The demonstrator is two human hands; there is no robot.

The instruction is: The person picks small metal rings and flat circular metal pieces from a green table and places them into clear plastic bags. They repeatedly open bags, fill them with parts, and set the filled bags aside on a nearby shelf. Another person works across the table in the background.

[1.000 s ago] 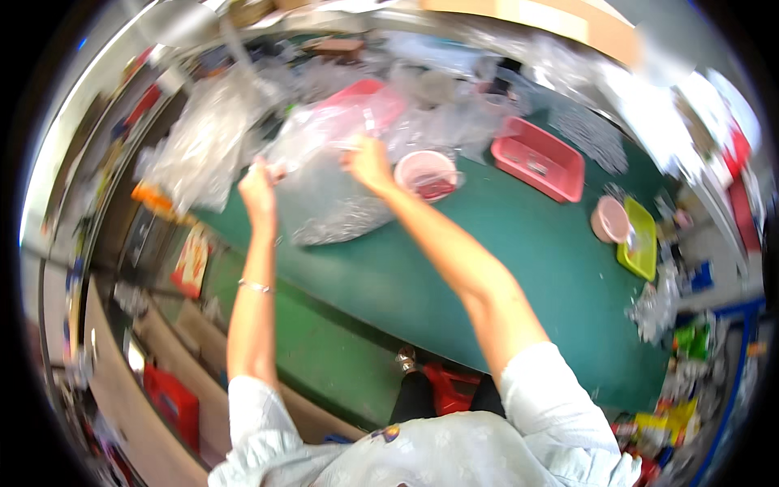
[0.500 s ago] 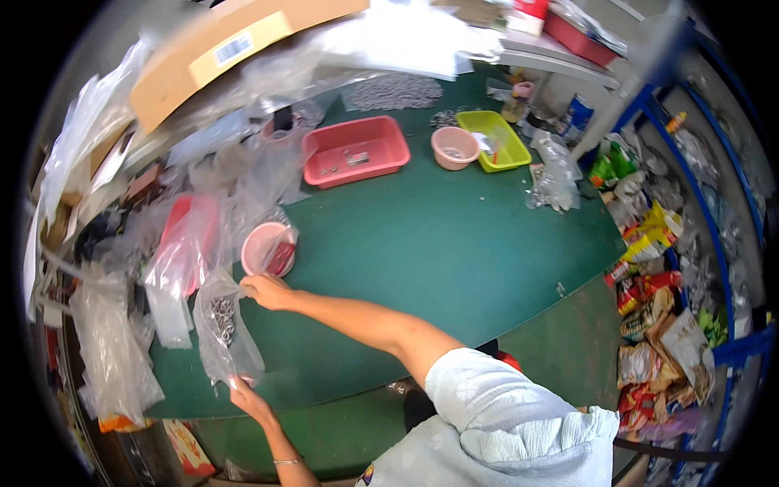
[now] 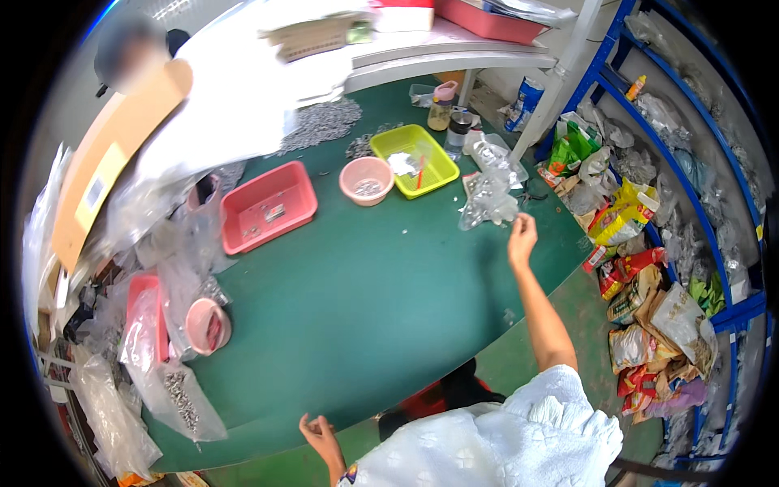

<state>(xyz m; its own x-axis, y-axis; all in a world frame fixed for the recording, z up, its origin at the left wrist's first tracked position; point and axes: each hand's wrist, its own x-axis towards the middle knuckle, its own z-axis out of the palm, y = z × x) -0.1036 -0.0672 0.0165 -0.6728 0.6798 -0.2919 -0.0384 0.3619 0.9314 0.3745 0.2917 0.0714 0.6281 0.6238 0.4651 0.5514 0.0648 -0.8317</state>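
At the table's right side my right hand point(image 3: 522, 236) reaches up beside a heap of clear plastic bags point(image 3: 489, 199). Its fingers are loosely bent and hold nothing that I can see; whether a fingertip touches the bags is hard to tell. My left hand point(image 3: 322, 436) hovers at the near edge of the green table point(image 3: 349, 325), fingers curled but apart, with nothing in them. On the left lies a clear bag of small metal pieces point(image 3: 184, 400), away from both hands. Next to it is a pink bowl point(image 3: 208, 326) with reddish things inside.
Farther back stand a pink basin point(image 3: 269, 208), a pale pink bowl point(image 3: 367, 182), a yellow-green tray point(image 3: 415, 162) and bottles point(image 3: 442, 106). A grey post point(image 3: 560, 81) and a blue shelf rack point(image 3: 649, 105) rise at right. Another person point(image 3: 134, 53) is beyond the table.
Both hands have let go of the bag of metal pieces, which now lies on the table. My right hand has swung far right to the plastic bags; my left drew right. The view has turned right.
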